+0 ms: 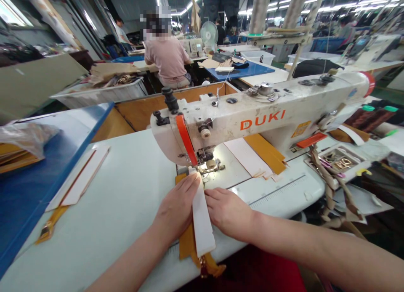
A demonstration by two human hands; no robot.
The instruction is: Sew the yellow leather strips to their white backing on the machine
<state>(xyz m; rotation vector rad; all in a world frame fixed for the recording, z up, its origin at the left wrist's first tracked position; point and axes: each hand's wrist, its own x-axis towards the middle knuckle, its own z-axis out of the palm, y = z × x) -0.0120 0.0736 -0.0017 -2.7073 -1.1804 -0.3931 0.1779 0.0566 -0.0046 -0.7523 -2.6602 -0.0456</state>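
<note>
Two hands, left (pixel 176 204), right (pixel 227 213), white strip (pixel 202 220) between them

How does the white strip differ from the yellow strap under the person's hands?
The white strip is pale, while the mustard-yellow strap is a deep ochre. The white strip lies on top; the mustard-yellow strap lies beneath it, showing beside it and past its near end. Both lie lengthwise on the sewing table, pointing toward the sewing machine.
</note>
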